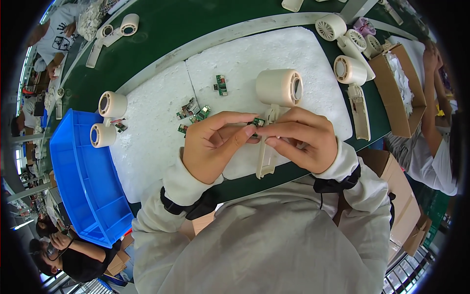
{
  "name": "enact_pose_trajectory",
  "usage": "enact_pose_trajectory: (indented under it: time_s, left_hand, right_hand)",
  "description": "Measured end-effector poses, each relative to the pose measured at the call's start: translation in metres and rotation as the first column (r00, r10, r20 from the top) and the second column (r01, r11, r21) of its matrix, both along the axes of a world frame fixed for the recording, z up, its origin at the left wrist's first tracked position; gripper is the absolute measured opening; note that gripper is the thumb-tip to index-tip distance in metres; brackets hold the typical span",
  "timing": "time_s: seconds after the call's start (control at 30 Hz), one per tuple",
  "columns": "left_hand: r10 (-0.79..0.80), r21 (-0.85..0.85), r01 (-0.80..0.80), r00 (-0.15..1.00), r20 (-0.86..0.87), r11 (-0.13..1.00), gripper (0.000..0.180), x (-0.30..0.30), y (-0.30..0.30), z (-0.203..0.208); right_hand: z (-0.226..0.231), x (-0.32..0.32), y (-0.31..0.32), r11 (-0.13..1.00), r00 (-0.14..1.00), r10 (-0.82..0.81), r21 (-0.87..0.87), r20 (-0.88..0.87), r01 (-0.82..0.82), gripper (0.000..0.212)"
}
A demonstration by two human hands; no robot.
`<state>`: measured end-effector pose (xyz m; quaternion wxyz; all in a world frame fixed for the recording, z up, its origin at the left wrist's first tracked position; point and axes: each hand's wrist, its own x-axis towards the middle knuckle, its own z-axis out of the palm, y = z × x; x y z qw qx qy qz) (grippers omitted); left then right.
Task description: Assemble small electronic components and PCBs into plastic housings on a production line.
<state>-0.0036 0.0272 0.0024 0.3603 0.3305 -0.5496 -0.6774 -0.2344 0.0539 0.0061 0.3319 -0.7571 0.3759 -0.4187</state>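
Between the fingertips of my left hand [213, 147] is a small green circuit board [257, 122], pinched by thumb and forefinger. My right hand [306, 139] meets it there, its fingers closed at the board's edge; whatever lies inside those fingers is hidden. Under the right hand lies a cream handheld fan housing, with its round head [279, 87] pointing away from me and its open handle shell [267, 161] toward me. To the left, several loose circuit boards [194, 111] sit in a cluster, and one more board [221, 85] lies farther back.
White foam sheets [152, 88] cover the green bench [161, 24]. A blue bin [88, 181] stands at the left beside two fan heads [112, 104]. More fan parts [350, 70] and a cardboard box [399, 90] are at the right. Other people sit at both sides.
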Motion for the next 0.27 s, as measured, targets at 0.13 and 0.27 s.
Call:
enact_pose_trajectory:
  time_s: [0.13,0.27]
  left_hand:
    - [0.024,0.030,-0.023,0.999,-0.021,0.999,0.025,-0.0006,-0.0002,0.0014]
    - [0.000,0.051,0.001,1.000,-0.018,0.999,0.026,-0.0001,-0.0009,0.0018]
  right_hand:
    - [-0.0015,0.0000,-0.0024,1.000,1.000,0.006,0.011,0.018,-0.006,0.026]
    - [-0.0015,-0.0080,-0.0053,0.996,0.998,0.062,0.066,-0.023,-0.060,0.029]
